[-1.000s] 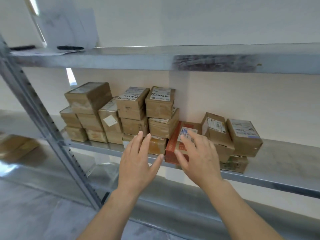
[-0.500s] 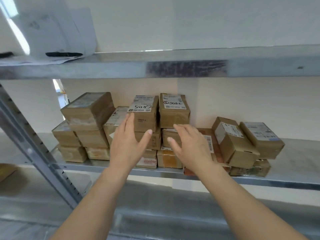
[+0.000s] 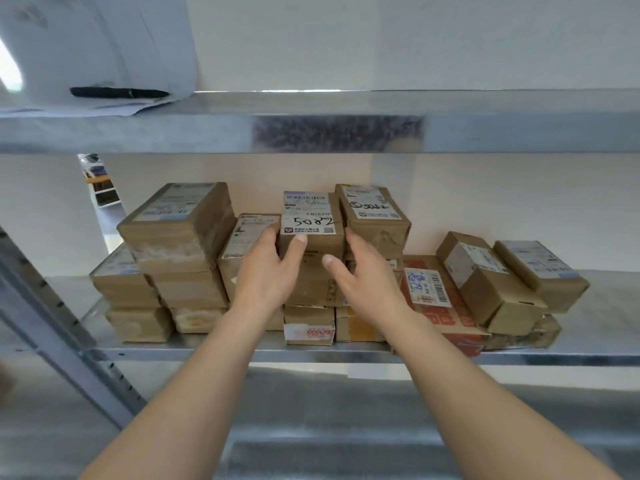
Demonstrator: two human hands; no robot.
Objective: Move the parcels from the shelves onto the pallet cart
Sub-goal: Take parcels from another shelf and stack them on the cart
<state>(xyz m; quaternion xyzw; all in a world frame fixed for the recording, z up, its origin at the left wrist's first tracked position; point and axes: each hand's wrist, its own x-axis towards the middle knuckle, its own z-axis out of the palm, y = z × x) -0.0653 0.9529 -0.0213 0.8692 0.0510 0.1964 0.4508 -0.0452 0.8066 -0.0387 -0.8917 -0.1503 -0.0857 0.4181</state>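
Several brown cardboard parcels stand in stacks on the middle metal shelf (image 3: 588, 353). The top parcel of the centre stack (image 3: 311, 216) has a white label with "5082" written on it. My left hand (image 3: 268, 271) grips its left front corner, with the thumb on the front face and the fingers round the left side. My right hand (image 3: 367, 275) reaches to its right side. Its fingers slip into the gap beside the neighbouring top parcel (image 3: 372, 216), and its thumb is spread out in front of the stack. The pallet cart is out of view.
A red and white box (image 3: 436, 306) lies flat to the right, with two tilted parcels (image 3: 485, 275) leaning on it. The upper shelf (image 3: 519, 123) hangs close above the stacks and carries papers and a black pen (image 3: 117, 92). A grey upright post (image 3: 62, 334) stands at the left.
Both hands rose from in front of the lower parcels to the top "5082" parcel. The left hand has taken hold of it. The camera has moved closer.
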